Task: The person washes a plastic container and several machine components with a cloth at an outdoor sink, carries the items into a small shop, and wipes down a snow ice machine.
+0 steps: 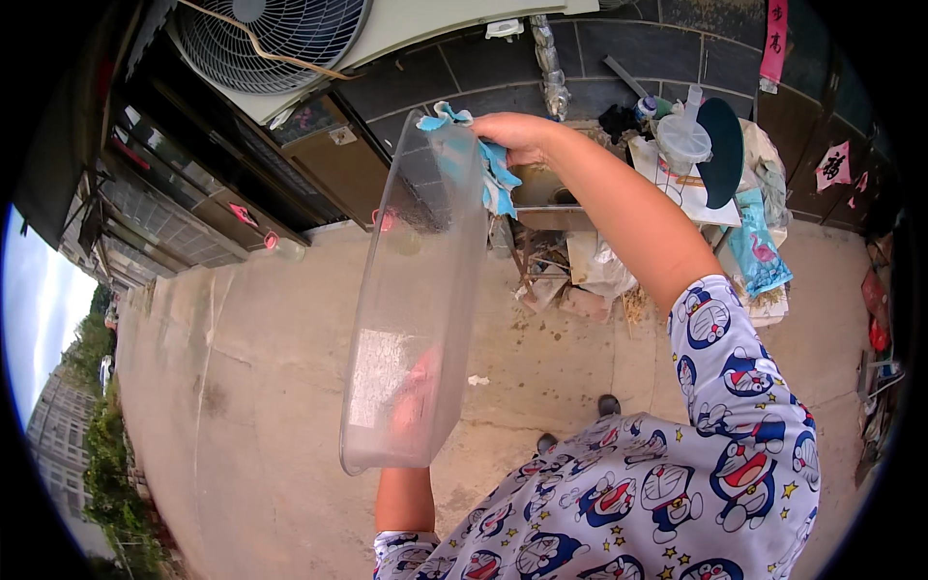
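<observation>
A clear, slightly frosted plastic bin (411, 290) is held up on its side in front of me, its long side upright in view. My left hand (418, 391) grips its lower end and shows blurred through the plastic, the exact finger positions hard to make out. At the bin's upper end, my right hand (514, 137) is closed around a light blue cloth (499, 182). Part of that cloth (447, 117) folds over the bin's top rim, and some of it shows through the wall.
Beyond my right arm, a small cluttered stand carries a clear lidded container (682, 140) and a dark green round-edged object (720, 153). A blue packet (760, 246) hangs beside it. Jars (283, 246) stand on the concrete floor (280, 387); a large fan unit (271, 43) is at upper left.
</observation>
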Demonstrator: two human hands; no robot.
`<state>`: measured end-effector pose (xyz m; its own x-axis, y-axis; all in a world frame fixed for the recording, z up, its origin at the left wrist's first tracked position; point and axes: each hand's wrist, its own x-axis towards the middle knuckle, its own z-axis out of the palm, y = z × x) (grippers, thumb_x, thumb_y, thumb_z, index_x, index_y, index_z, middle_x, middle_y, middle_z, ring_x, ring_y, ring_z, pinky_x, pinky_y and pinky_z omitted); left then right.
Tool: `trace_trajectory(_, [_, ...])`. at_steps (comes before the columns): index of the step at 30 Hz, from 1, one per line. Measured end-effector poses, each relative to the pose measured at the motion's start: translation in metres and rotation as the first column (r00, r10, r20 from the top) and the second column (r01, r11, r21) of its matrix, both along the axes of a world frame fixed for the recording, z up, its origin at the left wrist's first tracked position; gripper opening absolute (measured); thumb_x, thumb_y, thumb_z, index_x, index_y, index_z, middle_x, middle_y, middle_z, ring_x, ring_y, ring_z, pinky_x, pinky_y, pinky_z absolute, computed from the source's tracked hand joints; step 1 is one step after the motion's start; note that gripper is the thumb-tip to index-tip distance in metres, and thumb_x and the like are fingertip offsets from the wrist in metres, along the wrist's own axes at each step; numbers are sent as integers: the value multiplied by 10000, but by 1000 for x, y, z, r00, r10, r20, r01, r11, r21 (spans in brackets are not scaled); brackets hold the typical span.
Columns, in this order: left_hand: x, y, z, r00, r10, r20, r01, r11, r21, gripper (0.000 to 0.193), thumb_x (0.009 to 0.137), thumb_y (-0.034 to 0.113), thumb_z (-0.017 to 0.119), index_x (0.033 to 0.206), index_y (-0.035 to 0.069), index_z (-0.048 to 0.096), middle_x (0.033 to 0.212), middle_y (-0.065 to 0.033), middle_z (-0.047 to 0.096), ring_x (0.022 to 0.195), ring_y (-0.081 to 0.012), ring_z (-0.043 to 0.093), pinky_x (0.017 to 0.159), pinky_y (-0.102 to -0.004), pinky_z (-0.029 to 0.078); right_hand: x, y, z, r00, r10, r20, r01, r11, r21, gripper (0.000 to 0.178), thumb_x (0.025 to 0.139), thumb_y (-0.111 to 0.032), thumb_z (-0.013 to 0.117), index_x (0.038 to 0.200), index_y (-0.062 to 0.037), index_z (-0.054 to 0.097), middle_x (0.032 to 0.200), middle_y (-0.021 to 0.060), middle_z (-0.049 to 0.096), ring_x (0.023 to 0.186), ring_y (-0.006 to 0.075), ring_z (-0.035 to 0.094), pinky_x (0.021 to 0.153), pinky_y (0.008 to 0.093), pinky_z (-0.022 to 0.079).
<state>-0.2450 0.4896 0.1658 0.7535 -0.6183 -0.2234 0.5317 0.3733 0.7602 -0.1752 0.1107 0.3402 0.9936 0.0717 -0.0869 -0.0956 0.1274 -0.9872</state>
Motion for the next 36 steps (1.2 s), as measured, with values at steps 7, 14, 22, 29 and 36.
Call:
trace_trajectory(7, [5,-19,-5,998,-37,-42,32,992,-122,279,886,181,484,1132,52,507,1045,-77,558,909,-147,552,771,-253,484,2,18,-39,993,-113,42,105,981,165,285,875,-257,510,1083,-69,561,1009,66,620,872,154,613,751,358,506])
trace_trajectory(14, [-3,-43,-9,991,-22,133,13,997,72,177,892,188,506,1031,81,523,954,-30,556,861,-93,532,741,-209,483,25,-10,-86,984,-142,-103,161,965,208,284,870,-313,498,1034,-93,571,995,54,621,878,178,612,759,386,501])
trace_trajectory(22, [22,-83,-1,990,134,-52,-144,934,-327,245,868,166,542,1093,72,513,1005,-44,550,921,-155,531,793,-273,461,-25,105,-99,947,-67,-314,257,743,618,221,848,-283,495,973,-122,580,975,45,619,930,197,587,835,445,465])
trace_trajectory(29, [67,-79,-12,913,404,52,-397,911,-112,236,883,173,513,1090,59,510,993,-45,549,916,-158,535,757,-287,464,-59,185,-150,937,-226,-268,344,735,584,168,819,-221,565,934,-101,589,874,9,606,779,120,576,697,307,465])
trace_trajectory(36, [84,-62,-55,802,510,312,-560,823,93,219,892,168,494,1073,47,507,972,-33,571,824,-128,561,678,-264,478,-81,200,-105,928,-353,117,258,837,482,338,889,-349,486,1049,-53,528,896,52,582,751,141,568,646,281,472])
